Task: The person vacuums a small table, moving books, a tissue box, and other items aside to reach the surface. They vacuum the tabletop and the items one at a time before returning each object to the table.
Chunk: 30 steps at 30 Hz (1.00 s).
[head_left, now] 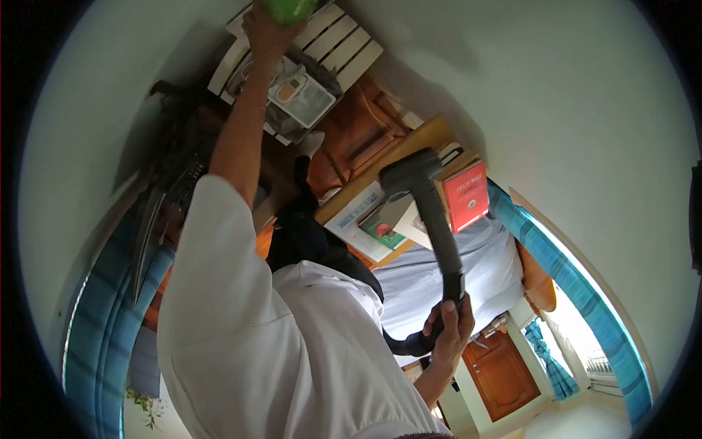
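My left hand [265, 31] is stretched far out at the top of the view, shut on a bright green object [289, 9] cut off by the frame edge. It is beside a white slatted piece [338, 42]. My right hand [450, 328] grips the lower end of a black vacuum wand [443, 234]. The wand's dark nozzle [409, 173] rests against a wooden shelf edge [365, 184] that carries books. My white sleeve and shirt fill the lower middle.
A red book [466, 196] and a green-covered book [382, 228] lie on the shelf by the nozzle. A clear box with a small white device [300, 94] sits under my left forearm. A pale striped bed sheet [475, 278], blue curtains [585, 293] and a brown door [504, 374] lie to the right.
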Tool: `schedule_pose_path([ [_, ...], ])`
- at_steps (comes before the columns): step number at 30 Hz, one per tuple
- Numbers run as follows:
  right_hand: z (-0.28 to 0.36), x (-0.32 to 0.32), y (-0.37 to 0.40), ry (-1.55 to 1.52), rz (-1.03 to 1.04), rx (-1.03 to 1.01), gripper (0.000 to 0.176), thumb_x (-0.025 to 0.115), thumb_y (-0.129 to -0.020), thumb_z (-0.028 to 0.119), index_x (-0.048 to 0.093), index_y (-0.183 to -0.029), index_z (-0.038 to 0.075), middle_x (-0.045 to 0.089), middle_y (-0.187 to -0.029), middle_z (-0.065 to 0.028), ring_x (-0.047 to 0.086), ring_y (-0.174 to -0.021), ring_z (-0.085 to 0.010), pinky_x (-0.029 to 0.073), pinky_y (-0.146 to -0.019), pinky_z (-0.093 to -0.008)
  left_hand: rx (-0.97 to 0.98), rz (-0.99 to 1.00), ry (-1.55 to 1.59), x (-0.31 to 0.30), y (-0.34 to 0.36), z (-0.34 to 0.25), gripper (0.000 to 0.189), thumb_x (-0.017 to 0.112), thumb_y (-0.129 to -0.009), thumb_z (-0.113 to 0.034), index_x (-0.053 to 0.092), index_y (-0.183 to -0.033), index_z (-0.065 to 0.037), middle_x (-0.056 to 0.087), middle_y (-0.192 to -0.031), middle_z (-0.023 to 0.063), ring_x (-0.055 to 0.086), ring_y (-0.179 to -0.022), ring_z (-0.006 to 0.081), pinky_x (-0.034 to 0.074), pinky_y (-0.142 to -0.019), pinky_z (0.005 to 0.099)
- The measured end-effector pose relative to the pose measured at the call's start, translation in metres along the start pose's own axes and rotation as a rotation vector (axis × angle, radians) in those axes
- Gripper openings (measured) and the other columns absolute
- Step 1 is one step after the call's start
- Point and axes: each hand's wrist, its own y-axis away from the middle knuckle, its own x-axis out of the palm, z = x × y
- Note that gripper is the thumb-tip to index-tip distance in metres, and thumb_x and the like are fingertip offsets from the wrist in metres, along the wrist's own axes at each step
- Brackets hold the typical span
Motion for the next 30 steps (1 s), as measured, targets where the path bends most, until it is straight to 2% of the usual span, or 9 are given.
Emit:
schedule_pose_path([
  [2, 0.012, 0.005, -0.006, -0.005, -0.018, -0.003, 0.030, 0.061, -0.105, 0.033, 0.055, -0.103, 0.003, 0.054, -0.064, -0.0027, 0.051, -0.045, -0.0097, 0.040, -0.041, -0.0235, -0.031, 0.031, 0.088, -0.032, 0.057, -0.027, 0.099, 0.088, -0.073, -0.038, 0.036, -0.146, 0.003, 0.047, -0.134, 0.0290, 0.044, -0.129, 0.0480, 0.040, -0.107, 0.0581],
  [10, 0.031, 0.004, -0.030, -0.020, 0.021, -0.105, 0.026, 0.061, -0.106, 0.028, 0.055, -0.105, 0.002, 0.053, -0.065, -0.0029, 0.050, -0.046, -0.0100, 0.039, -0.040, -0.0231, -0.184, 0.241, 0.298, -0.128, 0.259, -0.056, 0.111, 0.092, -0.065, -0.035, 0.032, -0.152, -0.001, 0.043, -0.142, 0.0285, 0.041, -0.132, 0.0473, 0.038, -0.110, 0.0567],
  [12, 0.035, 0.004, -0.031, -0.049, 0.074, -0.168, 0.026, 0.060, -0.106, 0.026, 0.055, -0.107, 0.001, 0.054, -0.066, -0.0039, 0.049, -0.045, -0.0104, 0.038, -0.040, -0.0232, -0.483, 0.379, 0.898, -0.133, 0.290, -0.049, 0.109, 0.091, -0.066, -0.031, 0.032, -0.152, -0.001, 0.044, -0.140, 0.0269, 0.042, -0.131, 0.0459, 0.040, -0.110, 0.0554],
  [13, 0.035, 0.003, -0.033, -0.052, 0.082, -0.177, 0.026, 0.060, -0.106, 0.026, 0.055, -0.107, 0.001, 0.054, -0.066, -0.0039, 0.049, -0.045, -0.0104, 0.038, -0.040, -0.0232, -0.478, 0.366, 0.897, -0.147, 0.293, -0.052, 0.109, 0.091, -0.066, -0.031, 0.032, -0.152, -0.001, 0.044, -0.140, 0.0269, 0.042, -0.131, 0.0459, 0.040, -0.110, 0.0554],
  [15, 0.036, 0.004, -0.033, -0.095, 0.197, -0.233, 0.026, 0.060, -0.105, 0.023, 0.057, -0.115, -0.001, 0.056, -0.067, -0.0042, 0.050, -0.046, -0.0099, 0.039, -0.040, -0.0231, -0.024, 0.325, 0.326, -0.185, 0.286, -0.068, 0.107, 0.092, -0.065, -0.025, 0.033, -0.152, -0.001, 0.046, -0.138, 0.0242, 0.044, -0.128, 0.0436, 0.042, -0.109, 0.0521],
  [18, 0.037, 0.017, -0.028, -0.086, 0.340, -0.308, 0.032, 0.060, -0.104, 0.022, 0.059, -0.124, -0.003, 0.056, -0.069, -0.0026, 0.050, -0.052, -0.0066, 0.039, -0.044, -0.0213, 0.169, 0.215, 0.082, -0.218, 0.277, -0.094, 0.107, 0.092, -0.063, -0.022, 0.035, -0.152, -0.002, 0.047, -0.137, 0.0215, 0.046, -0.126, 0.0411, 0.043, -0.109, 0.0503],
  [21, 0.023, 0.020, -0.025, 0.104, 0.484, -0.319, 0.041, 0.063, -0.104, 0.029, 0.060, -0.131, -0.001, 0.055, -0.068, 0.0004, 0.050, -0.053, -0.0054, 0.040, -0.047, -0.0215, 0.241, 0.175, 0.069, -0.241, 0.277, -0.120, 0.111, 0.093, -0.065, -0.019, 0.030, -0.156, -0.006, 0.043, -0.140, 0.0219, 0.043, -0.128, 0.0421, 0.041, -0.111, 0.0570],
  [23, 0.011, 0.014, -0.011, 0.364, 0.365, -0.342, 0.043, 0.066, -0.103, 0.038, 0.064, -0.127, 0.003, 0.054, -0.068, 0.0016, 0.051, -0.053, -0.0054, 0.040, -0.048, -0.0221, 0.286, 0.160, -0.002, -0.260, 0.275, -0.137, 0.112, 0.093, -0.064, -0.019, 0.030, -0.156, -0.007, 0.043, -0.140, 0.0211, 0.042, -0.129, 0.0420, 0.041, -0.112, 0.0561],
  [30, -0.030, -0.043, 0.010, 0.093, 0.182, -0.346, 0.039, 0.066, -0.104, 0.030, 0.063, -0.129, 0.001, 0.056, -0.069, 0.0024, 0.048, -0.050, -0.0038, 0.037, -0.045, -0.0214, 0.364, 0.219, -0.108, -0.263, 0.292, -0.157, 0.105, 0.091, -0.066, -0.021, 0.034, -0.153, -0.008, 0.042, -0.145, 0.0217, 0.039, -0.136, 0.0428, 0.038, -0.116, 0.0543],
])
